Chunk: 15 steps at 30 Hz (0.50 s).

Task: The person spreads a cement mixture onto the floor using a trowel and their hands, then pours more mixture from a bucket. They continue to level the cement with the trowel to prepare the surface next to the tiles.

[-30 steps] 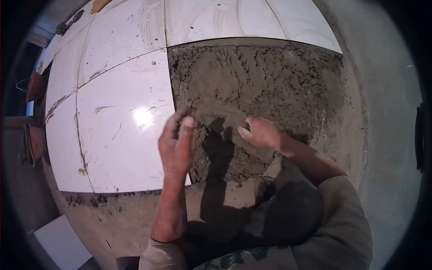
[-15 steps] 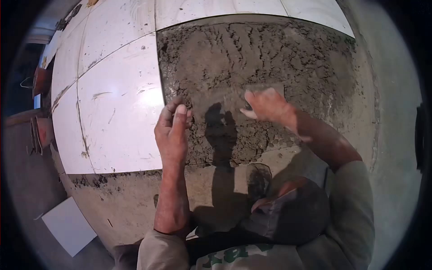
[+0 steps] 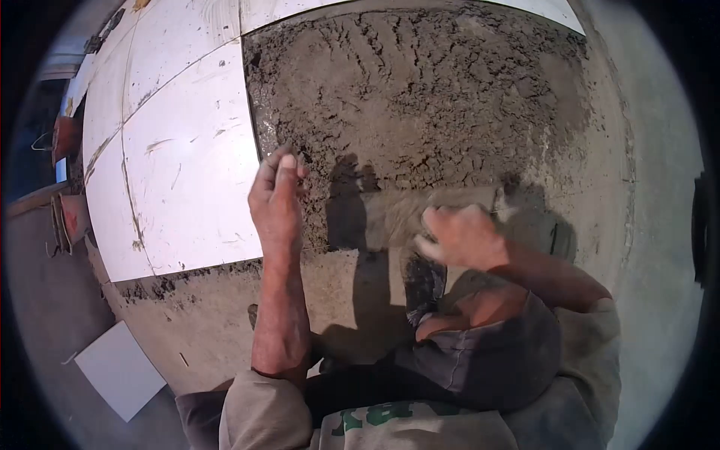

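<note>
My left hand (image 3: 277, 202) is raised over the mortar beside the edge of a large white tile (image 3: 180, 172). Its fingers are curled in with the thumb against them, and I see nothing held there. My right hand (image 3: 465, 236) is closed around the handle of a flat rectangular trowel (image 3: 397, 214), which is blurred. The blade lies along the near side of the rough grey-brown mortar bed (image 3: 420, 97). Most of the handle is hidden by the hand. My left hand's shadow falls on the mortar and part of the blade.
More white tiles (image 3: 180, 45) line the far left and back of the bed. A loose white piece (image 3: 120, 371) lies on the floor at lower left. Reddish containers (image 3: 67, 139) stand at the left edge. My knee (image 3: 495, 337) is close below the right hand.
My right hand has drawn the trowel back toward me, from the middle of the mortar to its near edge. The left hand stays raised, nearly in place.
</note>
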### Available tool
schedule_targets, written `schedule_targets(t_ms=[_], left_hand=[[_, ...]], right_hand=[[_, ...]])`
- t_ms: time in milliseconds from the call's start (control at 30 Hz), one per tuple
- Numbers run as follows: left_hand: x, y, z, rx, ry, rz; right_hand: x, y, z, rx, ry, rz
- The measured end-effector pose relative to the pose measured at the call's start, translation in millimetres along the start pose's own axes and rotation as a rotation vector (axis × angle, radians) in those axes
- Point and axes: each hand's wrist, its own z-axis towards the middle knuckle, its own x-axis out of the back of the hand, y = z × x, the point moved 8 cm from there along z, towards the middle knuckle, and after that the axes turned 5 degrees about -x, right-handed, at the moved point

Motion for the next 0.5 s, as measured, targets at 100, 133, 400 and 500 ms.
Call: schedule_targets(t_ms=[100, 133, 400, 500], left_hand=[[-9, 34, 4, -0.098, 0.007, 0.016], [-13, 45, 6, -0.154, 0.016, 0.014], [-50, 80, -6, -0.231, -0.087, 0.023], [-44, 86, -13, -0.251, -0.083, 0.015]], right_hand=[[-37, -10, 8, 0.018, 0.023, -0.027], [-43, -2, 16, -0.046, 0.023, -0.044], [-34, 30, 56, -0.017, -0.031, -0.099], [-11, 59, 54, -0.225, 0.005, -0.009]])
